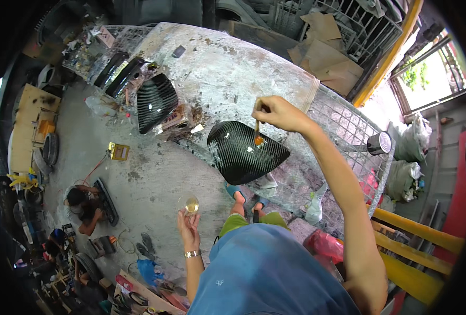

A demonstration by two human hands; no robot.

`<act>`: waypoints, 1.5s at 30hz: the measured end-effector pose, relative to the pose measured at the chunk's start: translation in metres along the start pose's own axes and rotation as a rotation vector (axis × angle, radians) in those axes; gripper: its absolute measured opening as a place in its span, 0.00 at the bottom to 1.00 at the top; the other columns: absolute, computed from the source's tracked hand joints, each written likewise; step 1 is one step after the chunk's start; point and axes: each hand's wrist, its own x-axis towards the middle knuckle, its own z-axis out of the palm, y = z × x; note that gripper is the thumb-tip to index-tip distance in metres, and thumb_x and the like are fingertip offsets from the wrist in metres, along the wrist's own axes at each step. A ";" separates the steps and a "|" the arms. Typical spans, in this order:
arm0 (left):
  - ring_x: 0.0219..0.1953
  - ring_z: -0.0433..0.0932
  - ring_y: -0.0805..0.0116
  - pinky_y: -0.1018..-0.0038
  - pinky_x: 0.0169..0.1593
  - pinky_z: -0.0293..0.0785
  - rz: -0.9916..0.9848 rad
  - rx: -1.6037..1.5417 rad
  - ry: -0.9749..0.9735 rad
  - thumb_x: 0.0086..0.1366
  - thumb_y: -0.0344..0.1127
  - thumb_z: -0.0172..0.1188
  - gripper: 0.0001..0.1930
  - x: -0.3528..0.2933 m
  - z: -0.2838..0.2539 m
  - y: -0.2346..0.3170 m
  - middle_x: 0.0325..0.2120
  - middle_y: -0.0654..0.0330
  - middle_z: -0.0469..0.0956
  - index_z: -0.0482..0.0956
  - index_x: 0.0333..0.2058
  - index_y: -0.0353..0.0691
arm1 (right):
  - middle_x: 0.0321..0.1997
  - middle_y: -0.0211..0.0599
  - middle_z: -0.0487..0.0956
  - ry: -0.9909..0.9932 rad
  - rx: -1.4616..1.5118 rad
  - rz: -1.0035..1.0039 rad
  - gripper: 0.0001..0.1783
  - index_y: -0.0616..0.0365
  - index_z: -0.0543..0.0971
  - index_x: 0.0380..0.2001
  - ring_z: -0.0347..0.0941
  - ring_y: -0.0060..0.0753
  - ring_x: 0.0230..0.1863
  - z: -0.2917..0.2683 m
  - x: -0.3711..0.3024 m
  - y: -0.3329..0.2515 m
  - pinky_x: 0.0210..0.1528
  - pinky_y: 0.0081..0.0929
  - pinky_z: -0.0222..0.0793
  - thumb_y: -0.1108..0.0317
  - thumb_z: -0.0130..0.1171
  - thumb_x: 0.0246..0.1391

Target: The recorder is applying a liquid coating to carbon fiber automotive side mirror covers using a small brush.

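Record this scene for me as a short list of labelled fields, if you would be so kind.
Left hand: hand holding a clear cup of yellowish liquid
Right hand: hand holding a brush, its tip at the near shell
Near shell: black, woven pattern, glossy
Far shell: similar, to the left and farther off
Table: pale, stained top
Co-worker: low at left, with a dark curved part
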 end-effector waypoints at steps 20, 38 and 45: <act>0.53 0.73 0.56 0.61 0.56 0.72 -0.050 0.251 -0.135 0.65 0.53 0.56 0.30 0.096 0.051 0.054 0.52 0.50 0.71 0.65 0.55 0.36 | 0.30 0.27 0.76 0.290 0.357 0.143 0.08 0.61 0.77 0.35 0.68 0.17 0.33 0.024 -0.019 0.036 0.38 0.21 0.66 0.67 0.57 0.58; 0.54 0.72 0.56 0.61 0.59 0.69 -0.006 0.342 -0.068 0.66 0.56 0.52 0.33 0.034 0.091 0.037 0.52 0.50 0.71 0.62 0.58 0.36 | 0.29 0.26 0.74 0.213 0.556 0.097 0.09 0.60 0.76 0.36 0.65 0.16 0.31 -0.023 -0.143 0.090 0.34 0.21 0.62 0.65 0.56 0.59; 0.54 0.72 0.55 0.62 0.59 0.68 -0.011 0.322 -0.071 0.66 0.56 0.52 0.33 0.027 0.100 0.035 0.52 0.48 0.69 0.60 0.59 0.35 | 0.30 0.28 0.75 0.179 0.636 0.166 0.09 0.60 0.76 0.36 0.68 0.17 0.32 -0.035 -0.175 0.100 0.37 0.21 0.65 0.66 0.56 0.59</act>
